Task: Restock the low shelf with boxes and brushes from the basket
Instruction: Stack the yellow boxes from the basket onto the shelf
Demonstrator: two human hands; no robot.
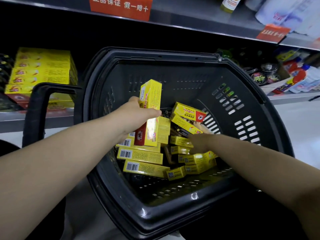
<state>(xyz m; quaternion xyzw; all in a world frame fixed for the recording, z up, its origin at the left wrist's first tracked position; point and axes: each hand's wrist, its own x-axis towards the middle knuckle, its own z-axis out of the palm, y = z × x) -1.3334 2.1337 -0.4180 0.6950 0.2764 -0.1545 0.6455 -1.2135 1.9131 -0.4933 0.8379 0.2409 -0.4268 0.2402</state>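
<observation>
A black plastic basket (245, 118) stands in front of me, holding several yellow boxes (140, 155) and some wooden-handled brushes (168, 156) half buried among them. My left hand (136, 116) grips one long yellow box (150, 101) and holds it upright above the pile. Lower to the right, my right hand (199, 144) reaches into the heap among the boxes; its fingers are hidden, so what it holds cannot be made out. On the low shelf (34, 116) at the left sits a stack of the same yellow boxes (41, 71).
The basket's black handle (38, 108) stands up at the left, between me and the shelf stack. Round tins and packets (270, 75) fill the shelf at the right. Above runs an upper shelf with red price signs (119, 7). Pale floor shows at far right.
</observation>
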